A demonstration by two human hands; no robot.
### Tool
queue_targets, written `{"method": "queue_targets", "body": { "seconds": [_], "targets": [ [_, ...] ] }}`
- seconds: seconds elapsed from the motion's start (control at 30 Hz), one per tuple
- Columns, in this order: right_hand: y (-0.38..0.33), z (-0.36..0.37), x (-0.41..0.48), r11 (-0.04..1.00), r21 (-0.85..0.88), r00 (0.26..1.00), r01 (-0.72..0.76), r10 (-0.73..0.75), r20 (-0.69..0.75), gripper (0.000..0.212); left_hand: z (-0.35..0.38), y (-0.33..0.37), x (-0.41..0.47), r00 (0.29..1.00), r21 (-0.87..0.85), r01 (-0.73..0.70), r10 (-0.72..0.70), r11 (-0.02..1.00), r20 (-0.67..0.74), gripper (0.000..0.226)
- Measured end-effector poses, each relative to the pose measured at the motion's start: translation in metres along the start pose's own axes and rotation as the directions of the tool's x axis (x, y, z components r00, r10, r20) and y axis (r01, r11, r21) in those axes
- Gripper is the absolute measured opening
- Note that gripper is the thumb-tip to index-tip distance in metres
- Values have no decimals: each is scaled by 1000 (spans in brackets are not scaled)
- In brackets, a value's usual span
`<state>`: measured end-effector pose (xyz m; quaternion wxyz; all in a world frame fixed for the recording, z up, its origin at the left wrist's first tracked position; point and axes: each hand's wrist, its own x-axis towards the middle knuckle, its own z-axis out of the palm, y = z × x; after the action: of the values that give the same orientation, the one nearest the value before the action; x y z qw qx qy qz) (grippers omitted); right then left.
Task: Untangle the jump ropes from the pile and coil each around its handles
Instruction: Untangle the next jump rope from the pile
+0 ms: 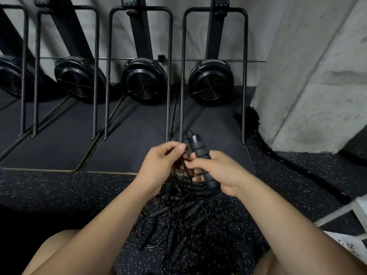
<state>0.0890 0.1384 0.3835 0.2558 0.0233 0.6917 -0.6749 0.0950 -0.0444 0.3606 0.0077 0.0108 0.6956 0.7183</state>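
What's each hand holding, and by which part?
Right hand grips a black jump rope handle around its lower half, with the upper end sticking out. Left hand pinches thin cord beside that handle, above the pile.

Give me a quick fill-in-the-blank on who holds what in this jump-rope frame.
The black ribbed foam handle is gripped by the person's ___. The thin black cord is pinched by the person's ___. The tangled pile of black jump ropes lies on the speckled rubber ___.
Missing: right hand; left hand; floor.
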Motion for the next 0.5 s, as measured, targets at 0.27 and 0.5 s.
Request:
{"method": "queue_targets", "body": {
  "seconds": [0.27,0.5],
  "targets": [
    [8,16,-7,958,-280,995,63,-40,88,22,-26,-6,19,968,-257,83,-139,963,-209,32],
    [-15,5,-21,976,-102,979,195,-187,75,26,-14,-9,12,944,-181,310,-324,933,-53,41]
  ]
}}
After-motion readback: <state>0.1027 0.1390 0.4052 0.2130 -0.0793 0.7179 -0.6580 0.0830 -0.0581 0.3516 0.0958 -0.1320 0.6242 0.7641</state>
